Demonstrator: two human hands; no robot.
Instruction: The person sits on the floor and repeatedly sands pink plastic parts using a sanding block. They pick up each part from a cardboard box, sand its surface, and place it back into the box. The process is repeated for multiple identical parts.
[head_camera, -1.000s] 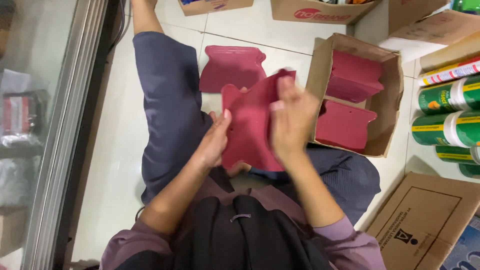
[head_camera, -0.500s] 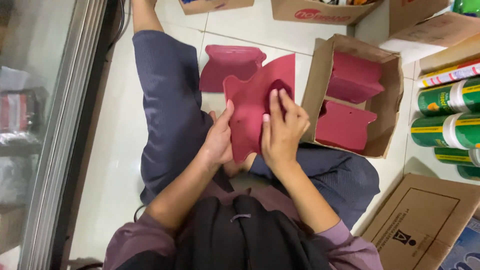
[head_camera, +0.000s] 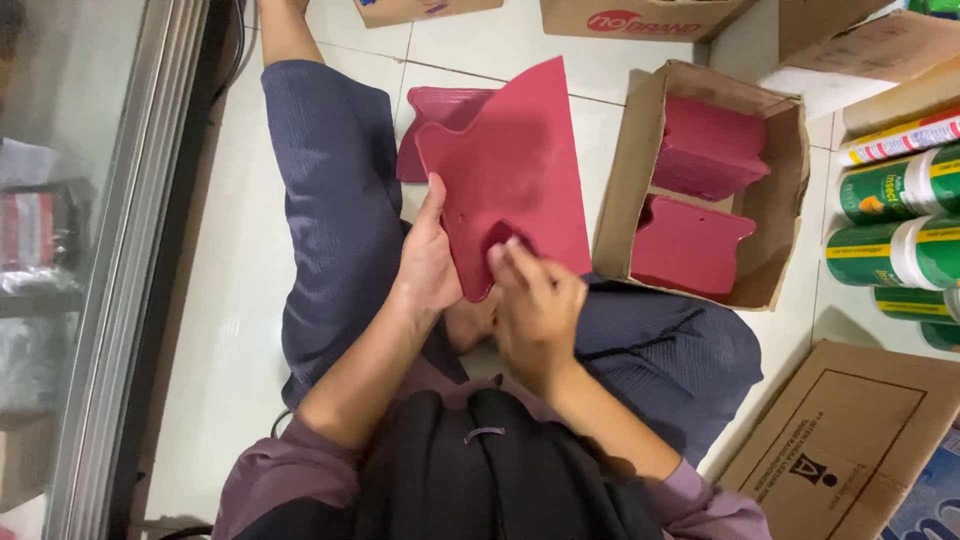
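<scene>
Hands meet over the lap of a person seated on a pale tiled floor (head_camera: 240, 300). Left hand (head_camera: 428, 262) grips the near-left edge of a flat dark-red sheet (head_camera: 515, 165), thumb on top, fingers behind. Right hand (head_camera: 535, 312) touches the sheet's near tip, fingers curled and pinching at that lower edge. Sheet is held up, tilted, above the knees, just left of an open cardboard box (head_camera: 770, 180).

Risk, as a judgement: the sheet looks thin and wide, held only along its near edge; the far corner could flop or crease if the pinch slips. It also hides a second red piece (head_camera: 425, 120) lying on the floor beyond it, so lowering it blind could knock that piece.

Packages:
- Open box, right of centre: two more dark-red shaped pieces (head_camera: 700, 190) inside, one far, one near.
- Far right: green and white cylindrical cans (head_camera: 895, 225) lying on their sides, stacked.
- Near right: flat brown carton (head_camera: 850, 440) with a dark printed emblem.
- Far edge: brown cartons (head_camera: 640, 15), one with a red oval mark.
- Left: glass-fronted cabinet with metal frame (head_camera: 130, 250), contents blurred.
</scene>
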